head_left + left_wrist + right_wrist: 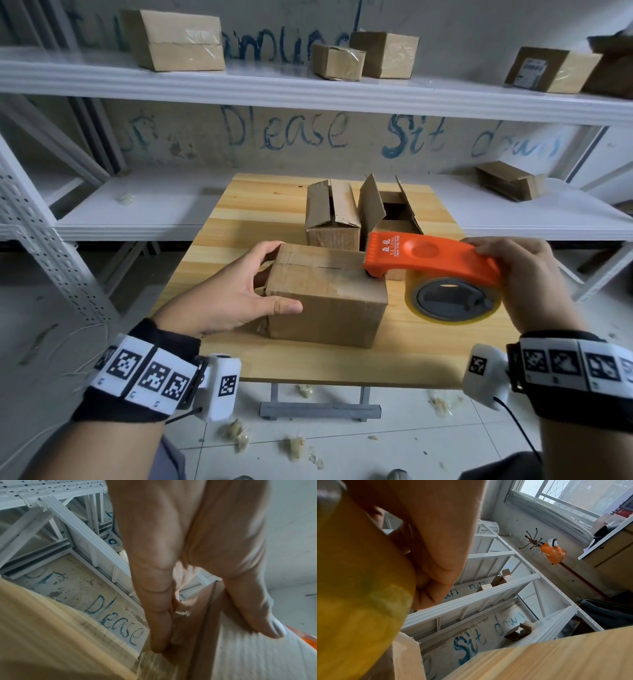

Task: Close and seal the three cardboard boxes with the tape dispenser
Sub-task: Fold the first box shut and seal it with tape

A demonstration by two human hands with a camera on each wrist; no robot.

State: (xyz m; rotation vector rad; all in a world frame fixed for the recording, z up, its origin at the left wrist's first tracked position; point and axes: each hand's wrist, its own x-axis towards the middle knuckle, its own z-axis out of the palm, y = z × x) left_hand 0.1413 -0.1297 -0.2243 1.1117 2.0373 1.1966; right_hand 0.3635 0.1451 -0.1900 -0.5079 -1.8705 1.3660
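Note:
A closed cardboard box lies at the front of the wooden table. My left hand grips its left end, fingers over the far top edge and thumb on the near face; the left wrist view shows the fingers along the box. My right hand holds the orange tape dispenser by its back, over the tape roll. The dispenser's front end sits at the right end of the box's top seam. Behind stand a box with loosely folded flaps and an open box. The roll fills the right wrist view.
White metal shelves behind the table carry several other cardboard boxes. A lower shelf runs level with the table's far edge. Scraps of used tape lie on the tiled floor below the table's near edge.

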